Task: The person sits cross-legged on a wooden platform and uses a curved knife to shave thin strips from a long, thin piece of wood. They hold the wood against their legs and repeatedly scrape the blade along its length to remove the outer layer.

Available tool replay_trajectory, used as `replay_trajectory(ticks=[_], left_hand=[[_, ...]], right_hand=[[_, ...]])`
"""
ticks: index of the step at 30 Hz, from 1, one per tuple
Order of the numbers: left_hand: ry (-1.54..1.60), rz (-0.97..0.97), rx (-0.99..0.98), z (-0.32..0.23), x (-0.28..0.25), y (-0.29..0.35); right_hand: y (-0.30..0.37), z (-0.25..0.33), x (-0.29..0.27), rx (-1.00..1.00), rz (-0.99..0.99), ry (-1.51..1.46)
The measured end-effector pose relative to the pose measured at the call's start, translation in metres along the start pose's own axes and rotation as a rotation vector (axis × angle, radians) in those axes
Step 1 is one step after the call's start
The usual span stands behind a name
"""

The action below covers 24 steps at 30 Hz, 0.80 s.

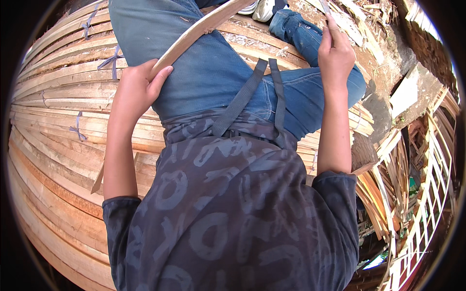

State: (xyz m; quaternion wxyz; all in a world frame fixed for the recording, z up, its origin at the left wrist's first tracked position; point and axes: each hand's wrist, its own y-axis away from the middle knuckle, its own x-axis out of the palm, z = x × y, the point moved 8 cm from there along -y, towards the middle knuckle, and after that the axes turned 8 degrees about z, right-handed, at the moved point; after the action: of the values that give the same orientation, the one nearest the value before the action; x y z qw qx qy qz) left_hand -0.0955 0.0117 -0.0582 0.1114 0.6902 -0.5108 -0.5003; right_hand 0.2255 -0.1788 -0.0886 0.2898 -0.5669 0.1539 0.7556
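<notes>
My left hand (137,86) is closed around the near end of a long flat wooden strip (196,33). The strip slants up and away to the right over my thigh, and its far end runs out past the top edge. Farther right, my right hand (337,52) is raised above my bent knee, closed on a knife (324,6). A narrow pale blade sticks out beyond the stretched index finger; the handle is hidden in the palm. Blade and strip are apart.
I sit on bundles of wooden slats (63,97) tied with purplish cords (114,62). Wood shavings (286,48) lie about my feet. To the right are a stone slab (422,92), piled thin strips (388,194) and a pale lattice (429,213).
</notes>
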Motion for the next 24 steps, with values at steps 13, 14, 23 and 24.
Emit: replay_trajectory(ticks=[13,14,23,24], left_hand=[[0.023,0.008,0.0,-0.011,0.001,-0.01],[0.071,0.02,-0.036,-0.009,0.002,-0.009],[0.169,0.144,-0.165,-0.02,0.004,-0.02],[0.199,0.151,-0.189,-0.018,0.005,-0.019]], right_hand=[[0.034,0.102,0.017,-0.174,0.123,-0.379],[0.029,0.095,0.019,-0.159,0.097,-0.337],[0.026,0.08,0.023,-0.164,0.063,-0.27],[0.026,0.084,0.023,-0.156,0.063,-0.302]])
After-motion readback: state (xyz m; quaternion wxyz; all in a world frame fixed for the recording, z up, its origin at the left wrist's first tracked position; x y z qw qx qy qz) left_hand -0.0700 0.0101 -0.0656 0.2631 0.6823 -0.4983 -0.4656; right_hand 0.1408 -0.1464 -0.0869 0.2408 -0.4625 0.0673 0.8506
